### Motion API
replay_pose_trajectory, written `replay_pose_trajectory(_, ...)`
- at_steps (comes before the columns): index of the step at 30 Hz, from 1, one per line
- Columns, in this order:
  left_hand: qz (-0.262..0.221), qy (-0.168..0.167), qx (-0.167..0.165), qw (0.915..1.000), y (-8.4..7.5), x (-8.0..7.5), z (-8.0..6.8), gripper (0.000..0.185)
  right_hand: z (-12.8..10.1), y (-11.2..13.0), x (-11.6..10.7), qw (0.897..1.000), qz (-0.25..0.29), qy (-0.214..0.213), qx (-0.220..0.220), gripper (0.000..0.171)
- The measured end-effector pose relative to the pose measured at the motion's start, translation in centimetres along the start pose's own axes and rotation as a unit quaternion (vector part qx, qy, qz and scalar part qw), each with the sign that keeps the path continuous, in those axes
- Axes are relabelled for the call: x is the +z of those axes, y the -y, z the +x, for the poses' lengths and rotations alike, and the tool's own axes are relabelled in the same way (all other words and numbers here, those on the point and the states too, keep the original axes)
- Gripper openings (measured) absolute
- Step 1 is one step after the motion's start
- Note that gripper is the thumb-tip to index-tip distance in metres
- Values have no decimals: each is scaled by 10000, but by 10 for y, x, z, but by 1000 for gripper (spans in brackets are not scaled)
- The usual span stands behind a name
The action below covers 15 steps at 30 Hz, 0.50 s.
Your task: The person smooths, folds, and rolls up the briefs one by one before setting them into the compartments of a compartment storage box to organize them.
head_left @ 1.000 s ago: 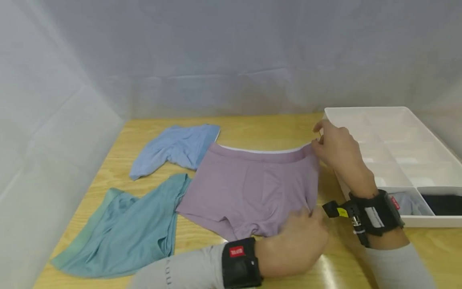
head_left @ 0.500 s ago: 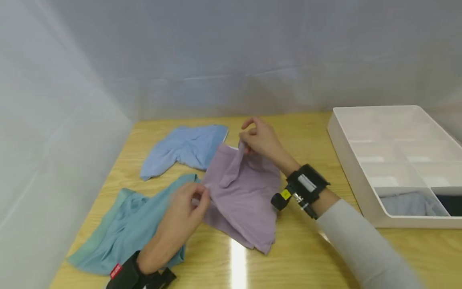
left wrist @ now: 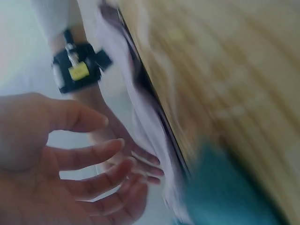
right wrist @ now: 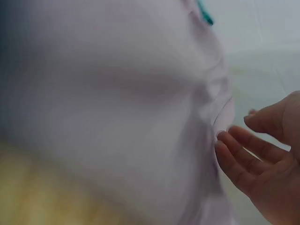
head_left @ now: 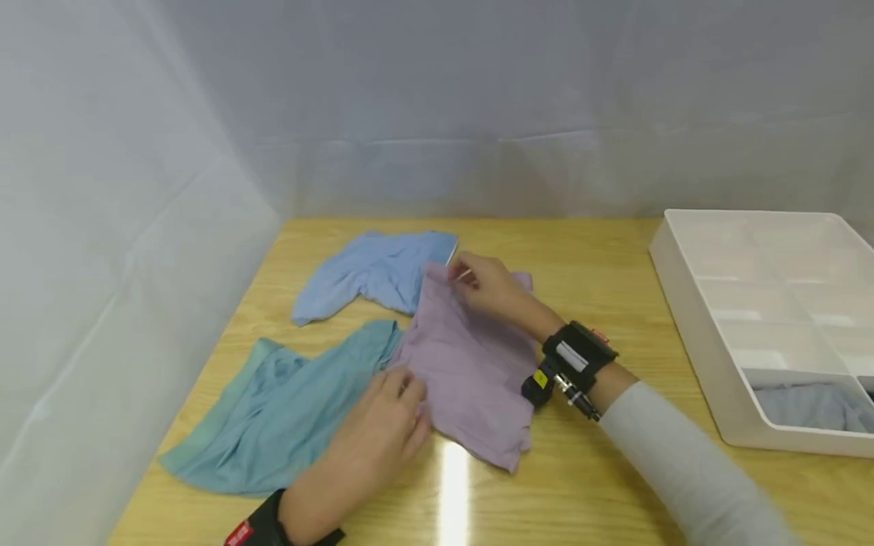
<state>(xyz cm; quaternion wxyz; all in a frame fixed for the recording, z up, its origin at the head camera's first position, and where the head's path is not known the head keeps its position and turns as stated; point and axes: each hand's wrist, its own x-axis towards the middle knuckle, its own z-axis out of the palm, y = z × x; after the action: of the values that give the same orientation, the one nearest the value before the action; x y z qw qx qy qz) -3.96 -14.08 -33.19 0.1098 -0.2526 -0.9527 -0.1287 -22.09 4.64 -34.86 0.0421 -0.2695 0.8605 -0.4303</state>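
Mauve boxer briefs lie folded over sideways on the wooden table, one half atop the other. My right hand is at their waistband, fingertips touching the fabric and the thumb apart from them in the right wrist view. Close to the lower left edge of the briefs is my left hand, its fingers loosely bent with nothing between them in the left wrist view. Teal boxer briefs lie to the left, partly behind the left hand. Crumpled light blue underwear lies farther back, next to the mauve waistband.
On the right stands a white divided box. A grey folded cloth sits in its front compartment, with a dark item beside it cut off by the frame. White sheeting hangs behind the table and along its left side.
The right half of the mauve briefs was carried left and folded over the other half. Both hands shifted left, then the left hand let go of the fabric and the right hand loosened.
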Motion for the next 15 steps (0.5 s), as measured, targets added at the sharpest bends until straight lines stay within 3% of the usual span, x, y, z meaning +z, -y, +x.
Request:
replay_pose_trajectory(1,89,93,220,9997,-5,2,1,14,-9,-5,-5,9988,-416,14,-248,14)
replay_pose_trajectory(3,209,599,372,9973,-13,4,5,20,-26,-15,-15,9909,-1070,50,-815,9)
replay_pose_trajectory(7,650,1458,273,9868,-16,7,16,38,-65,-25,-34,9699,-2057,80,-1299,4)
replay_pose_trajectory(10,917,1613,173,9825,-10,10,33,48,-98,-24,-44,9596,-2541,36,-1209,9)
replay_pose_trajectory(13,1121,1690,160,9791,-2,12,45,45,-134,-16,-45,9598,-2607,194,-1024,20)
replay_pose_trajectory(15,1263,1692,193,9773,0,10,46,40,-157,-5,-42,9612,-2596,396,-849,29)
